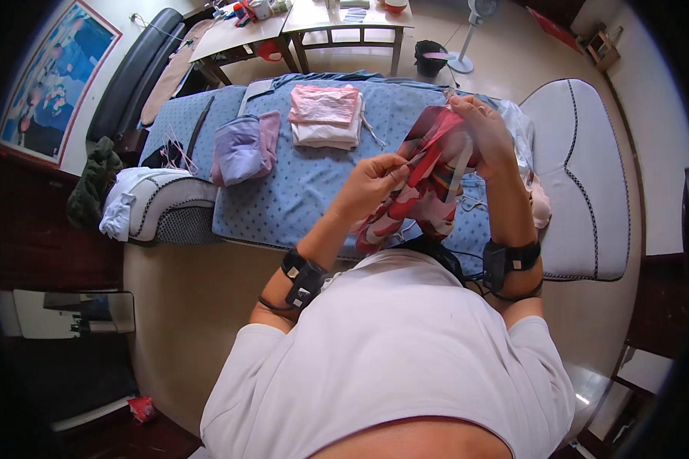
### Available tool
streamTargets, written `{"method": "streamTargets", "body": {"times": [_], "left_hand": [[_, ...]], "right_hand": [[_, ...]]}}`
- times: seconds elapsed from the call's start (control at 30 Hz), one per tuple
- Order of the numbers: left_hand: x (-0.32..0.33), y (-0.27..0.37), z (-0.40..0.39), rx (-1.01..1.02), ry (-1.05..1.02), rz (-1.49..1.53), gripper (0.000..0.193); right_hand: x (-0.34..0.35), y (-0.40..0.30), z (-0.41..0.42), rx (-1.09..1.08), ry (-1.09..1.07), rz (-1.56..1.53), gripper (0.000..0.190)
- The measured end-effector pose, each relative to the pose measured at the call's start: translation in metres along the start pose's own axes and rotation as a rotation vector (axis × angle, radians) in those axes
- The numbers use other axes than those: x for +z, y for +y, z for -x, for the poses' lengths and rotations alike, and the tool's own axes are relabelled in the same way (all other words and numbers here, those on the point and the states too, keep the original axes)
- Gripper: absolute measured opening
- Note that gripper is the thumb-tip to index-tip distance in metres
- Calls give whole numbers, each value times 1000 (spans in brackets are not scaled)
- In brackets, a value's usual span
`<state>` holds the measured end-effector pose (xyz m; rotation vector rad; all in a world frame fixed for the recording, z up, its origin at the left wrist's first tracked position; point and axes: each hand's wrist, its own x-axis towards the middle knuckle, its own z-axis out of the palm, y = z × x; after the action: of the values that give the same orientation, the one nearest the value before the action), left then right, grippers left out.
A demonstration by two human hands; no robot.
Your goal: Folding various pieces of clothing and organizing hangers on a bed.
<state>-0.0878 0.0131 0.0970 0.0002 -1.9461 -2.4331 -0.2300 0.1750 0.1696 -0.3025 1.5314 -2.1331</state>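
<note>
Both hands hold up a red, pink and white patterned fabric garment [430, 189] over the near right part of the blue sofa seat [316, 178]. My left hand [379, 178] pinches its edge between thumb and fingers. Higher up and to the right, my right hand [482, 126] grips the top of the garment near a thin strap or hanger. Part of the fabric hangs down close to my body. On the seat beyond lie a folded pink cloth [324, 104] on top of folded white clothing [327, 135], and left of them a folded lavender garment [241, 150].
White clothing [519, 129] and a light pink item [540, 203] lie by the right sofa armrest [591, 189]. More white cloth [143, 178] covers the left armrest. Tables [350, 17], a black bin [430, 60] and a standing fan [462, 62] stand behind the sofa.
</note>
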Motion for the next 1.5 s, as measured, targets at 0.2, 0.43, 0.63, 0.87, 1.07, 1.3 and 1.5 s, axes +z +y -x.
{"method": "streamTargets", "body": {"times": [0.2,0.43,0.63,0.87,1.07,1.3,1.5], "left_hand": [[1,14,9,-5,64,93,19],[-1,18,13,27,121,79,18],[1,26,17,-43,124,-103,16],[-5,25,19,31,189,17,18],[-9,32,19,83,280,177,28],[-10,20,13,61,392,192,33],[3,30,13,128,360,172,35]], "right_hand": [[-24,12,-10,-30,40,197,15],[-11,22,8,-615,90,917,22],[16,29,23,-765,-532,933,23],[16,40,37,-503,-497,840,17],[20,42,42,-192,-437,737,17],[27,45,45,-126,-498,536,12],[32,48,46,-265,-407,580,12]]}}
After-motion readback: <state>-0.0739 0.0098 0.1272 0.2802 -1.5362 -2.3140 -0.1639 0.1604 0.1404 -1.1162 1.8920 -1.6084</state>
